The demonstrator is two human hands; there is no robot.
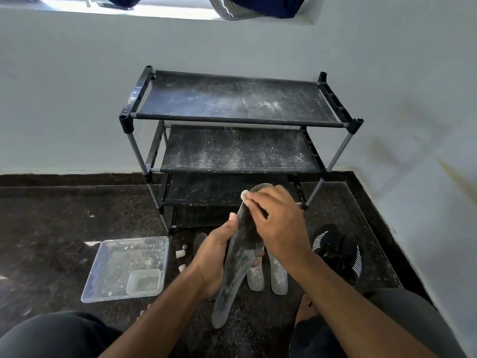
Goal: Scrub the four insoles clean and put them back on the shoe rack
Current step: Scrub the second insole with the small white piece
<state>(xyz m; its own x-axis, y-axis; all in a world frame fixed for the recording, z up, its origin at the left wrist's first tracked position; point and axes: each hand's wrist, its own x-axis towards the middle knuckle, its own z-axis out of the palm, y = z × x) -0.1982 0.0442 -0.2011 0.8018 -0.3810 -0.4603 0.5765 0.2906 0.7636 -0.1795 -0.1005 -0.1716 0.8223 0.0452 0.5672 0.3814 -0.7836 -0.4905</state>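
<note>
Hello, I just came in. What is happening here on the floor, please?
A person sits on the dark floor in front of a dusty black shoe rack. The left hand grips a grey insole around its middle, while the right hand rubs a small pale scrubbing piece near its toe end. Two more insoles lie on the floor behind it, beside a pair of black shoes. A clear plastic tray sits to the left. No insole is on the rack yet.

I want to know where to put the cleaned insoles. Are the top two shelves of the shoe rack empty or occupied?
Empty. The shoe rack holds nothing on its top two shelves; only pale dust lies there.
</note>
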